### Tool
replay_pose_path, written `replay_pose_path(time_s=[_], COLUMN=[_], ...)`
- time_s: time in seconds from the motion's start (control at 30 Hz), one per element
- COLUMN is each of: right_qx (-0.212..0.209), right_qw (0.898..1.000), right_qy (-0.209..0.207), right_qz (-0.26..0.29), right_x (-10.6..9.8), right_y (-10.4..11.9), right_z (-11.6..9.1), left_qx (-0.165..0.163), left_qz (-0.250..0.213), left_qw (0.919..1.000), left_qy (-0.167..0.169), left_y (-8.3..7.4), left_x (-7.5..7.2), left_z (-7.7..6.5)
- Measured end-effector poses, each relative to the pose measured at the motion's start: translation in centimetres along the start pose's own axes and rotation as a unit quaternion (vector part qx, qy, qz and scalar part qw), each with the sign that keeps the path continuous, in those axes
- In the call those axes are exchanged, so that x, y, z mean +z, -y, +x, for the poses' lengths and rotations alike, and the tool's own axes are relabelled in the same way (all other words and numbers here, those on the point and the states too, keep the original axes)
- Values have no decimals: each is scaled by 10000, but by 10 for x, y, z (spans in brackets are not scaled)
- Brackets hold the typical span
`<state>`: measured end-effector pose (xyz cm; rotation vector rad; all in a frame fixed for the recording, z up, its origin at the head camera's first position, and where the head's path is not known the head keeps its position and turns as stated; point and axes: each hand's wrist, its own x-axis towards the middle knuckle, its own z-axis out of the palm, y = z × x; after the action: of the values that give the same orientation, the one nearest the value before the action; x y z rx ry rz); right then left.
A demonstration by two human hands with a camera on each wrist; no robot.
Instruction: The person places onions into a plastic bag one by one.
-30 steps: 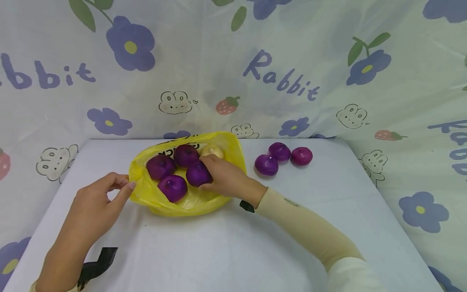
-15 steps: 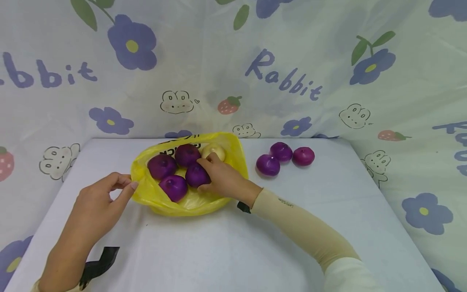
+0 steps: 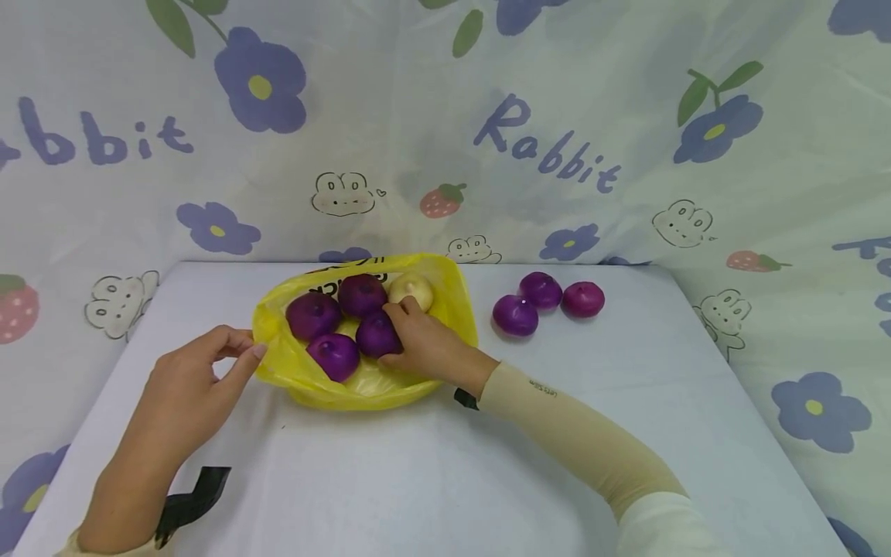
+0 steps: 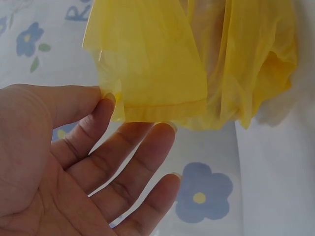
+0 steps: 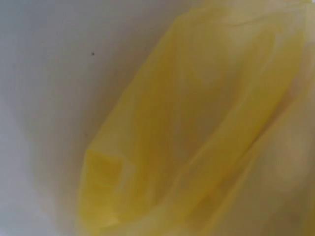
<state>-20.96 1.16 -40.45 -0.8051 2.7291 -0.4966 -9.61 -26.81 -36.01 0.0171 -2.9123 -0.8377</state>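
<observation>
A yellow plastic bag (image 3: 376, 396) lies with its mouth wide on the table, printed in black on the inside far wall. Pinched between thumb and index finger of my left hand (image 3: 188, 394) is its left rim; the left wrist view shows the same pinch on the yellow film, other fingers loosely bent below. Inside the bag my right hand (image 3: 431, 344) grips a purple onion (image 3: 376, 334), its thumb on the near side. Around that onion sit several others: purple onions (image 3: 313, 316) and one pale yellow onion (image 3: 411, 291). Bag film fills most of the right wrist view, hiding the right hand there.
To the right of the bag, three purple onions (image 3: 515, 316) rest close together on the white table (image 3: 431, 480). A patterned cloth (image 3: 390, 116) with flowers and rabbits hangs behind and at the sides.
My right hand and the onion it grips have shifted slightly left, uncovering more of the pale onion. The left hand keeps its pinch on the rim. The head view has drifted a little.
</observation>
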Motion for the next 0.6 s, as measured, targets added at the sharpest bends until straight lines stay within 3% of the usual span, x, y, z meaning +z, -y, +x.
replay_pose_path(time_s=[0.6], right_qx=[91], right_qw=[9998], right_qy=[-198], right_qz=[15], right_x=[-6], right_y=[-3], right_z=[-11], left_qx=[-71], left_qz=[23], left_qw=[10000], left_qy=[46], left_y=[-3], left_x=[-1], left_z=[0])
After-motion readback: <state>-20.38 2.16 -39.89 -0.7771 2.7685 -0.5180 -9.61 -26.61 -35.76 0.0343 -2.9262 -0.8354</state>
